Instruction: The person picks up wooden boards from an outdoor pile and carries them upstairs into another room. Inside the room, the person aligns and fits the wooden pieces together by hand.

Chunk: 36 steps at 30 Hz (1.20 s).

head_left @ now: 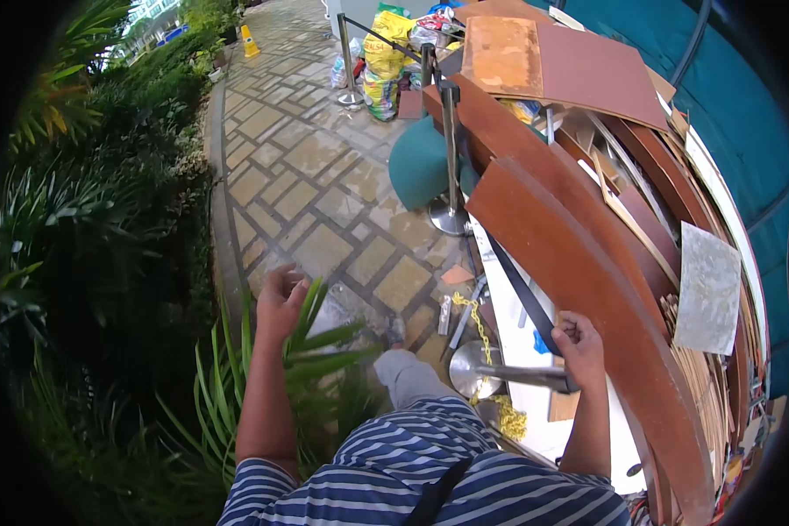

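My right hand [580, 349] is closed on the black barrier belt [524, 289], which runs up and away toward a metal stanchion post [452, 158]. Close below that hand, another stanchion post [528, 377] leans low, its round base [475, 370] beside a yellow plastic chain [479, 329]. To the right of the belt lies a long reddish-brown board [579, 254]. My left hand [280, 300] hangs over the paving near green palm leaves [320, 329]. Its fingers are loosely bent and apart, with nothing visible in them.
Boards and wood scraps [640, 210] pile up on the right against a green screen [728, 114]. Yellow sacks [382, 66] stand at the far end. Stone paving [311, 193] runs ahead, bordered left by a kerb [223, 237] and plants. A yellow floor sign [249, 41] stands far off.
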{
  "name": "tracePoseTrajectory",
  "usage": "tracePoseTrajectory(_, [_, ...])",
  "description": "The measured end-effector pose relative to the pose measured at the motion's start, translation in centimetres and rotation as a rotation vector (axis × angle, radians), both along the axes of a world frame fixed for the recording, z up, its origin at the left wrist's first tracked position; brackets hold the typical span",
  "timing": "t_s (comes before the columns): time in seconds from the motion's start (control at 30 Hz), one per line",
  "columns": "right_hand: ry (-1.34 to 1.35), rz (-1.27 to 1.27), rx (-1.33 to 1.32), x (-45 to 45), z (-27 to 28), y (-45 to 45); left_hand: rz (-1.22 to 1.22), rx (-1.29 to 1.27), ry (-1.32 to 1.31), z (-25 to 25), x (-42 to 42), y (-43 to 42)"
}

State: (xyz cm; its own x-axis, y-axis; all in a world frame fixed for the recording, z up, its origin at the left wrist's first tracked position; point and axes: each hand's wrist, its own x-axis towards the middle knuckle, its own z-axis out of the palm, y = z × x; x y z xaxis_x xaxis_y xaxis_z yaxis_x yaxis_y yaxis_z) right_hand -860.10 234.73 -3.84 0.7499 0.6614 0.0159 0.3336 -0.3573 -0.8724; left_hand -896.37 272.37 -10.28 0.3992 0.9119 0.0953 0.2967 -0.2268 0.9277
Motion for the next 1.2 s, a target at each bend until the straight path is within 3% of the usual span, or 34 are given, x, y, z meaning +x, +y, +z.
tracePoseTrajectory(0.13, [0.049,0.187,-0.077,4.6,-4.9,19.0,0.048,-0.133,0.469,-9.2,-1.5,14.8])
tracePoseTrajectory(0.17, [-0.062,0.244,-0.131,5.5,-5.0,24.5,0.046,-0.088,0.714,-12.4,-3.2,17.9])
tracePoseTrajectory(0.2, [-0.162,0.293,-0.191,5.9,-4.9,30.0,0.008,-0.080,0.659,-16.9,-6.4,20.0])
tracePoseTrajectory(0.23, [-0.173,0.345,-0.196,6.2,-4.4,35.4,0.001,-0.077,0.844,-21.6,-10.2,21.5])
tracePoseTrajectory(0.3, [-0.180,0.484,-0.209,7.7,-2.5,49.4,0.094,-0.408,1.017,-23.0,-12.4,24.3])
tracePoseTrajectory(0.4, [-0.155,0.658,-0.093,9.6,-3.5,64.4,0.218,-0.664,0.982,-24.5,-13.8,29.6])
tracePoseTrajectory(0.5, [-0.014,0.635,-0.212,12.3,-7.7,77.5,0.258,-0.791,0.921,-26.4,-12.3,37.3])
tracePoseTrajectory(0.6, [-0.238,0.582,-0.370,15.1,-16.4,87.5,0.219,-0.823,0.895,-28.7,-10.7,47.3])
tracePoseTrajectory(0.7, [-0.002,0.498,-0.739,17.7,-22.7,94.0,0.216,-0.862,0.785,-30.3,-9.8,60.3])
tracePoseTrajectory(0.73, [-0.196,0.574,-0.790,20.0,-30.0,94.9,0.247,-0.929,0.594,-31.8,-10.7,64.9])
tracePoseTrajectory(0.77, [-0.079,0.456,-0.892,21.2,-33.0,95.1,0.271,-0.982,0.321,-31.8,-10.9,69.7])
tracePoseTrajectory(0.8, [-0.069,0.500,-0.984,23.0,-35.9,95.2,0.251,-0.954,0.173,-31.9,-10.3,75.3])
tracePoseTrajectory(0.87, [0.282,0.389,-1.061,24.6,-35.8,96.7,-0.297,-0.117,1.077,-29.8,-7.9,88.7])
tracePoseTrajectory(0.93, [0.289,0.151,-0.951,27.6,-41.9,92.6,-0.071,0.170,0.953,-27.7,-2.5,100.5])
tracePoseTrajectory(0.97, [0.165,0.188,-0.912,28.2,-41.9,94.5,0.291,-0.290,0.707,-21.2,4.3,106.3])
tracePoseTrajectory(1.0, [0.041,0.220,-0.871,28.2,-40.3,96.5,0.333,-0.301,0.561,-14.8,9.7,111.0])
tracePoseTrajectory(1.07, [-0.091,0.451,-1.003,30.4,-42.7,98.1,0.302,-0.142,0.432,-13.2,14.6,121.1])
tracePoseTrajectory(1.17, [-0.308,0.687,-1.018,33.5,-51.0,103.8,0.242,-0.170,0.379,-12.2,20.5,130.9])
tracePoseTrajectory(1.2, [-0.038,0.505,-0.994,35.2,-51.7,108.8,0.203,-0.182,0.425,-13.9,21.4,133.7])
